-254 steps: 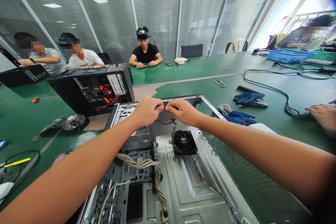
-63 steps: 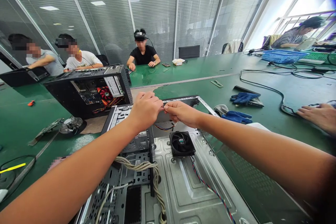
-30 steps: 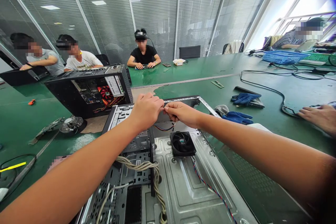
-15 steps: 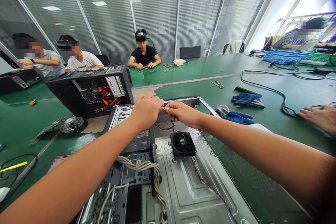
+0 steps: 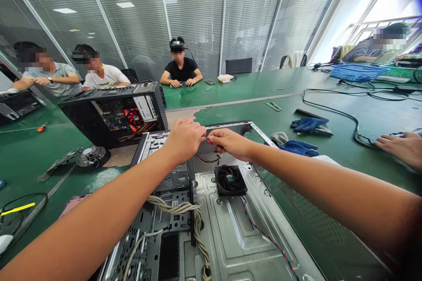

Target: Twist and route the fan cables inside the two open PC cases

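Observation:
An open metal computer case (image 5: 227, 237) lies before me. Over its far end, my left hand (image 5: 187, 137) and my right hand (image 5: 224, 141) meet, fingertips pinched together on thin dark wires (image 5: 207, 158) that hang in a loop beneath them. The exact piece between the fingertips is too small to make out. A black fan (image 5: 230, 180) rests on the case floor just below my hands, its red and blue cable trailing toward me. Twisted beige cables (image 5: 198, 224) run along the drive bays on the left.
A second black computer tower (image 5: 114, 114) stands at the left behind the case. Blue gloves (image 5: 299, 147) lie on the green table (image 5: 244, 96) to the right, near a black cable. Another person's hand (image 5: 404, 147) rests at the right edge. Several people sit around the table.
My fingertips have shifted very slightly on the wires. At the far left, a person has brought their hands together and the dark case there has moved left.

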`<state>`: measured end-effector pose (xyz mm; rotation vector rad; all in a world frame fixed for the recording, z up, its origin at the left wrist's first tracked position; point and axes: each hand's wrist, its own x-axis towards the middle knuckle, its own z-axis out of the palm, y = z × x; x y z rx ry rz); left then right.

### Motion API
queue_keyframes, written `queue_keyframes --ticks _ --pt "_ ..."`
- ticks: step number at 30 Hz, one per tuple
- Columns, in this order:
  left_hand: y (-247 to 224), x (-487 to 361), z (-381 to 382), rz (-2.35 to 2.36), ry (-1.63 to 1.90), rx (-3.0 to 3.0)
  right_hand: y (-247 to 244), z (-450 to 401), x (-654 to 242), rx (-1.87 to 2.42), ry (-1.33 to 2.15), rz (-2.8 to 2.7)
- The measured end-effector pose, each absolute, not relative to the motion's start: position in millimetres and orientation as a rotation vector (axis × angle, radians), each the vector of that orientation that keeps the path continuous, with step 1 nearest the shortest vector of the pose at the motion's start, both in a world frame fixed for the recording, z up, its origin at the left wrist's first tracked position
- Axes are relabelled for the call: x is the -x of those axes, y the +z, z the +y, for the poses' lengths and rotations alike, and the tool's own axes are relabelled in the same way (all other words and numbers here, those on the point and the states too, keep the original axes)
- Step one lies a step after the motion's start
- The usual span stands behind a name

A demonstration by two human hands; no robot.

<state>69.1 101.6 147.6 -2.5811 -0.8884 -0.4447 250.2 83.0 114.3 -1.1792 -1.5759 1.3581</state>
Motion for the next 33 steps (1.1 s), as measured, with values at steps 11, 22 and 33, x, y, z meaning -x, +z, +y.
queue_keyframes --ticks 11,22,33 --pt "149.4 -68.7 102.0 -0.788 -0.479 2.594 114.0 83.0 -249.7 1.122 1.4 -1.601" --pt "146.4 -68.7 103.7 -0.745 -0.427 2.553 112.4 83.1 -249.2 1.171 1.375 -1.651" --pt "145.0 -68.4 102.8 -0.771 -0.394 2.573 113.8 82.2 -248.7 1.211 1.354 -1.685"
